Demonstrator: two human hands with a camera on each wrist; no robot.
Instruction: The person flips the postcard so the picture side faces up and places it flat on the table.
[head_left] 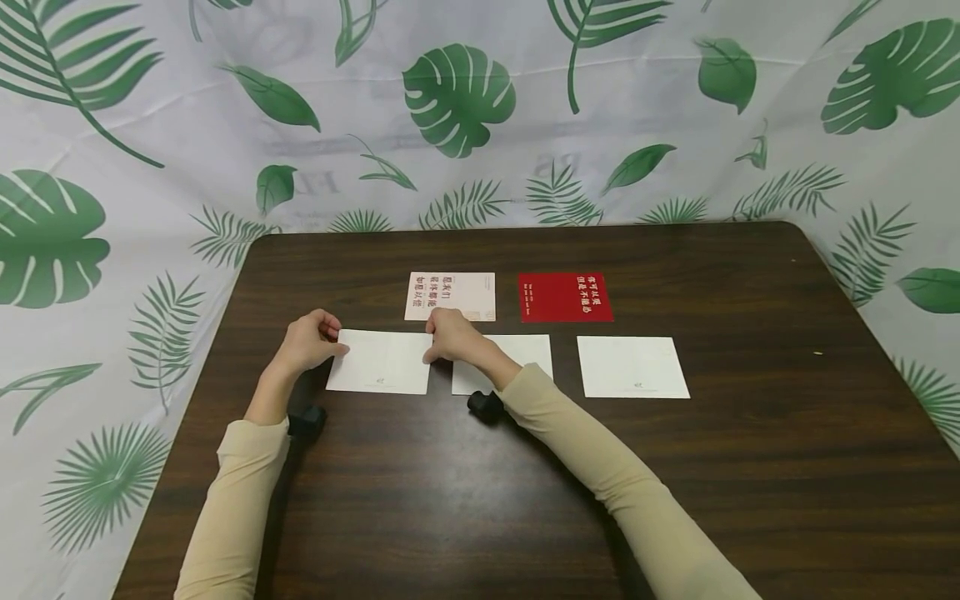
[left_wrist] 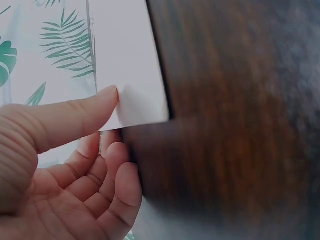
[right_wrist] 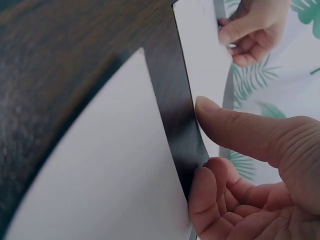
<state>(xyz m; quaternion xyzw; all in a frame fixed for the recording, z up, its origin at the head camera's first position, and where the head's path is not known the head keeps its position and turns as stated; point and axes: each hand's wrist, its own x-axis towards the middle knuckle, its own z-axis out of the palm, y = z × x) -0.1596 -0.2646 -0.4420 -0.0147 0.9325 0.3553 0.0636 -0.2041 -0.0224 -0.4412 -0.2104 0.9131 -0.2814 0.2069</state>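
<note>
A blank-looking white card (head_left: 381, 360) with a tiny mark near its lower edge is held between both hands at the left of the row. My left hand (head_left: 306, 343) pinches its left end, thumb (left_wrist: 102, 102) on top and the other fingers curled below. At the card's opposite end, my right hand (head_left: 457, 337) pinches the upper right corner, its thumb (right_wrist: 215, 112) along the edge. A second white card (head_left: 529, 357) lies partly hidden under the right hand and wrist. Farther right lies a third white card (head_left: 633, 367), flat on the table.
Behind the white cards lie a pale card (head_left: 474, 289) with printed characters and a red card (head_left: 553, 297) with white lettering. The dark wooden table (head_left: 420, 500) meets a leaf-patterned cloth (head_left: 510, 150) at the back. Small black devices sit at both wrists.
</note>
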